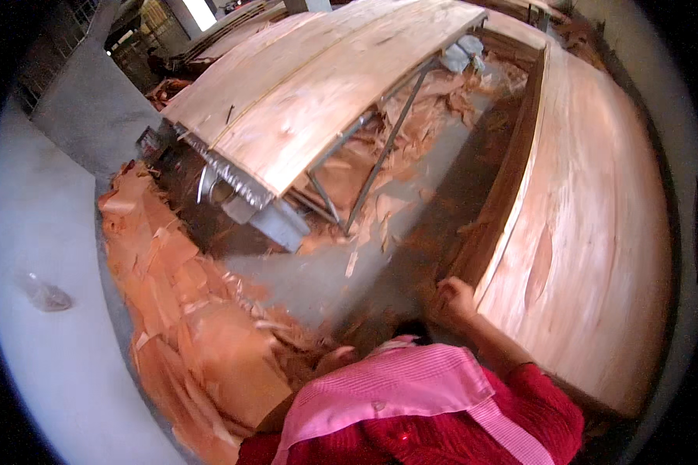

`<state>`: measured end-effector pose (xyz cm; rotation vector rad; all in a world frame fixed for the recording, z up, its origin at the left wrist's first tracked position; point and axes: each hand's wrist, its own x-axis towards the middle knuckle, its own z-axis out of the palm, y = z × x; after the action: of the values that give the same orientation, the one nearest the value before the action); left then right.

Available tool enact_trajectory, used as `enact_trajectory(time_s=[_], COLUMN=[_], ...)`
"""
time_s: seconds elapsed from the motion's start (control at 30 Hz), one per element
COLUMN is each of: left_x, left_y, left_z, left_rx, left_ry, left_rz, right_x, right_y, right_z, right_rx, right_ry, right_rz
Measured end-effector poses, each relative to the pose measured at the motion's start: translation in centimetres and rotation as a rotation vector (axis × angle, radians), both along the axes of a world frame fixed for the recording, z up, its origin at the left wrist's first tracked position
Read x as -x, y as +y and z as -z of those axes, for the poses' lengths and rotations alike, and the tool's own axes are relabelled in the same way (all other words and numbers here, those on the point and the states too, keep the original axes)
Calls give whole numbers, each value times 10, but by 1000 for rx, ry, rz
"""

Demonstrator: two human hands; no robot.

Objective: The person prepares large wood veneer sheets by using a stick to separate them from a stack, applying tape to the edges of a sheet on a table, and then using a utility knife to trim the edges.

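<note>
My right hand (454, 301) is beside the near left edge of a tall stack of pale wood veneer sheets (589, 225). Its fingers are curled in; whatever they may hold is hidden. Low in front of my body, my left hand (336, 359) shows only in part next to the heap of orange-brown veneer scraps (225, 349), its fingers blurred and hidden. I wear red knitted sleeves and a pink striped apron (388, 380).
A metal-framed table (318, 93) bearing broad veneer sheets stands ahead. Scraps litter the grey floor (318, 287) beneath and around it. A pale wall (39, 232) and a pillar (93, 108) rise on the left. A clear bag (46, 294) lies at far left.
</note>
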<state>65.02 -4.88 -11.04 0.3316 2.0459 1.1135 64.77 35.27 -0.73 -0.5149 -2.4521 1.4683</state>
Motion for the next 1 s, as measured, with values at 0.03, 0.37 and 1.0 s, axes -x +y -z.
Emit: enact_trajectory(time_s=[0.03, 0.37, 1.0], left_x=[22, 218, 634], left_y=[-7, -165, -483], left_z=[-2, -18, -15], left_rx=[12, 148, 81], left_ry=[-2, -10, 16], left_rz=[-30, -433, -431], right_x=[33, 310, 722], right_y=[1, -109, -399], right_z=[4, -26, -93], right_rx=[25, -59, -75], right_ry=[-19, -192, -55], right_rz=[-26, -392, -189])
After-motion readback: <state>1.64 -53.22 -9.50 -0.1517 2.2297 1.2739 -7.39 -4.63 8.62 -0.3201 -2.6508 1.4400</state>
